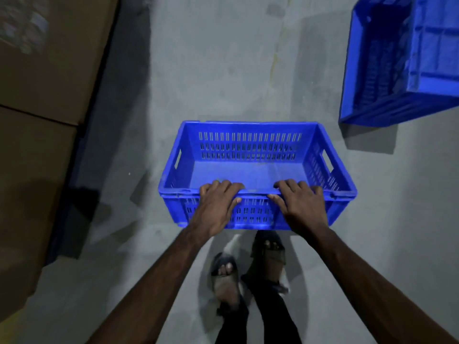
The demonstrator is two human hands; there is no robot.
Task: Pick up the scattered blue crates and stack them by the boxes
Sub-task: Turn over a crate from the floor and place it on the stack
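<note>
I read left hand [218, 202] and right hand [298, 203] curled over near rim of empty slotted blue plastic crate [248, 170] | crate ahead of feet, brown cardboard boxes [44, 83] left | 2-handed hold likely keeps it level

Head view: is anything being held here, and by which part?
Both hands hold the empty blue perforated plastic crate by its near long rim: left hand and right hand side by side, fingers curled over the edge.

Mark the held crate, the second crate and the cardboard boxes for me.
held crate [250, 145], head view, far inner wall.
second crate [434, 58], head view, lighter ribbed panel.
cardboard boxes [62, 78], head view, face of the upper box.
</note>
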